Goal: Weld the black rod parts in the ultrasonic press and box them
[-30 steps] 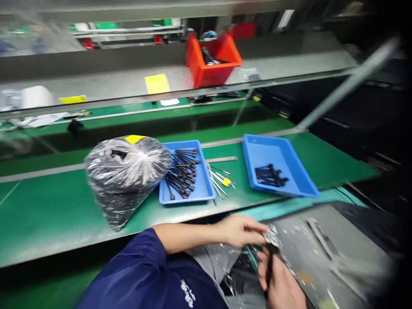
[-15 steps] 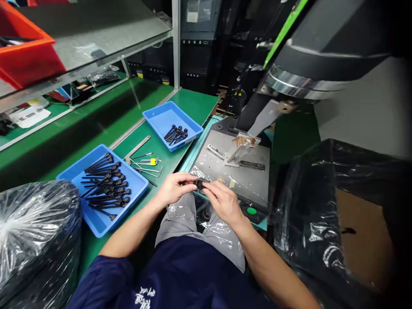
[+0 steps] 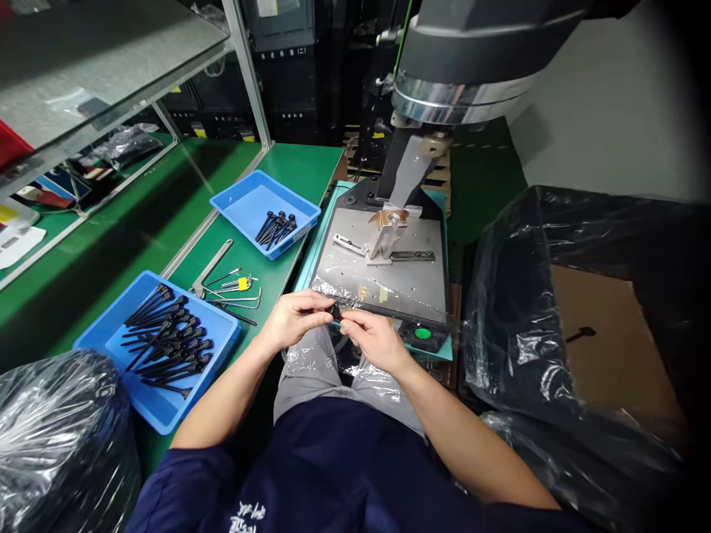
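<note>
My left hand (image 3: pixel 294 318) and my right hand (image 3: pixel 373 339) meet in front of my lap, both pinched on a small black part (image 3: pixel 335 312). They hover at the near edge of a grey metal machine plate (image 3: pixel 411 277) covered with clear film. On that plate stands a brass-coloured fixture (image 3: pixel 389 226) under the large press head (image 3: pixel 461 66). A near blue tray (image 3: pixel 161 348) to my left holds several long black pin-like parts. A far blue tray (image 3: pixel 261 211) holds a few more.
A metal wrench and thin rods with a yellow tag (image 3: pixel 230 285) lie on the green bench (image 3: pixel 138 222) between the trays. A black plastic bag (image 3: pixel 61 437) sits at lower left. A bag-lined cardboard box (image 3: pixel 600 333) stands at right. A green button (image 3: pixel 423 333) sits on the machine front.
My view swung right from the bench to the press machine. Both hands stayed together on the small black part and rose slightly toward the plate's edge.
</note>
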The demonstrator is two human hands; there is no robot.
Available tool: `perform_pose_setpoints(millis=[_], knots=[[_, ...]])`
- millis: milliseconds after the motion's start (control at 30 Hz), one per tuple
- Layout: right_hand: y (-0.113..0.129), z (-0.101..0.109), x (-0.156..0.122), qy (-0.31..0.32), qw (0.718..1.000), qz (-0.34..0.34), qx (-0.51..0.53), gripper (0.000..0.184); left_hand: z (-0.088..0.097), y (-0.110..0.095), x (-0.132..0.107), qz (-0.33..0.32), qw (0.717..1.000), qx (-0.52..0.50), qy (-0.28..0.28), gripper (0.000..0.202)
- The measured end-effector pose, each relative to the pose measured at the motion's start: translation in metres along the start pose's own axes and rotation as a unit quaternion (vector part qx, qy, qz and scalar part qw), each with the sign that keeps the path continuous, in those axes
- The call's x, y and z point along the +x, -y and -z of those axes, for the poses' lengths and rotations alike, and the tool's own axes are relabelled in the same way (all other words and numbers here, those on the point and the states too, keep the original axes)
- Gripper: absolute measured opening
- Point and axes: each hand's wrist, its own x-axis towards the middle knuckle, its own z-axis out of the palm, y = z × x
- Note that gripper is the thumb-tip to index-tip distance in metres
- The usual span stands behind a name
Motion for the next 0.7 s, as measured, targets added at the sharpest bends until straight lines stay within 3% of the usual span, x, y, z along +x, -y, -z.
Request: perform_pose_setpoints(millis=[167, 367, 567, 700], knots=[[-0.003, -0.001, 0.0, -0.031, 0.987, -0.035, 0.156, 0.04, -0.02, 0.001, 0.007, -0.047, 0.999, -0.005, 0.016, 0.035], [-0.005, 0.004, -0.001, -0.102, 0.959, -0.048, 0.259, 0.037, -0.048, 0.004, 0.027, -0.042, 0.999, -0.016, 0.021, 0.039], [-0.016, 0.028, 0.022, -0.169, 0.944, -0.038, 0.28, 0.039, -0.074, 0.001, 0.083, -0.035, 0.999, 0.016, 0.004, 0.031], [-0.027, 0.065, 0.046, -0.229, 0.962, -0.004, 0.152, 0.045, -0.081, 0.007, 0.133, -0.07, 0.997, 0.03, 0.006, 0.027]])
